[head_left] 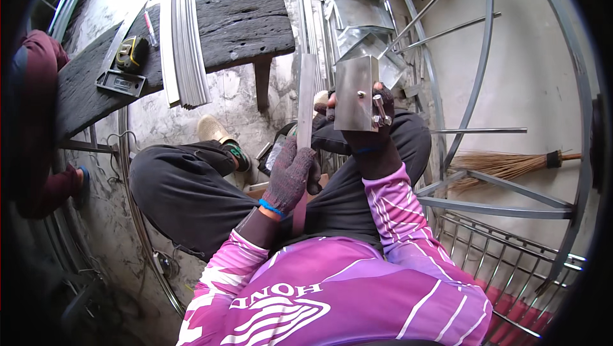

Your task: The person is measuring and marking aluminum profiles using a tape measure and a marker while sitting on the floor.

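Note:
My left hand (290,177), in a dark knitted glove, is closed around the lower part of a long flat metal strip (306,100). The strip stands nearly upright in front of me, its far end pointing away. My right hand (387,99), gloved with bare fingertips, grips a boxy, shiny metal block (353,94) from its right side and from behind. Bolts (381,113) show at the block's right edge beside my fingers, and a small stud pokes from its face. Strip and block are side by side, with a narrow gap between them.
A dark wooden bench (242,14) carries stacked metal strips (185,46), a tape measure (130,52), a square (120,82) and a marker (151,28). Bent sheet-metal pieces (364,11) lie ahead. Metal framing (504,212) and a broom (504,164) are at right; another person's leg (48,59) at left.

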Available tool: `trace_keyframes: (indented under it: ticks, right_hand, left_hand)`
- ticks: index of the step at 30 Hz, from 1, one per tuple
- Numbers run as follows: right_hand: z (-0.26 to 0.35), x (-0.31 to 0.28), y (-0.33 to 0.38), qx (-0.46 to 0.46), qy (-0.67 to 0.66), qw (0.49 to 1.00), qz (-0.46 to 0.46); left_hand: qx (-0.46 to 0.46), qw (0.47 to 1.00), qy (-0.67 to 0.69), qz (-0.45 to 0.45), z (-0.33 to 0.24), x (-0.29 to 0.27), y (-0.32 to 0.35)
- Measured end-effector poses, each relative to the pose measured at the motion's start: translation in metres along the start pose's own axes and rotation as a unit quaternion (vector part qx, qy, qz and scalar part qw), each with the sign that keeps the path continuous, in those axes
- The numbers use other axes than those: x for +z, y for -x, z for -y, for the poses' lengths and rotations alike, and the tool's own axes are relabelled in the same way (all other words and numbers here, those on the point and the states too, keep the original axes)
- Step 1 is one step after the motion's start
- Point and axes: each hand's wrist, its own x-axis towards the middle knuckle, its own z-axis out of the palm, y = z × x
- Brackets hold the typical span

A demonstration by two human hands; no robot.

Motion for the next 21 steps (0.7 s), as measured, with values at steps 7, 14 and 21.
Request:
trace_keyframes:
  ticks: [7,14,21]
  right_hand:
    - [-0.009,-0.012,0.011,0.007,0.044,0.999,-0.007]
    - [-0.025,-0.034,0.017,-0.007,0.159,0.985,-0.067]
    - [-0.045,-0.036,0.019,0.009,0.092,0.995,-0.038]
  left_hand:
    - [0.014,0.998,-0.013,-0.063,0.019,-0.010,0.003]
    - [0.017,0.992,-0.001,-0.129,0.022,-0.017,0.005]
    - [0.088,0.992,0.005,-0.091,-0.020,-0.020,-0.011]
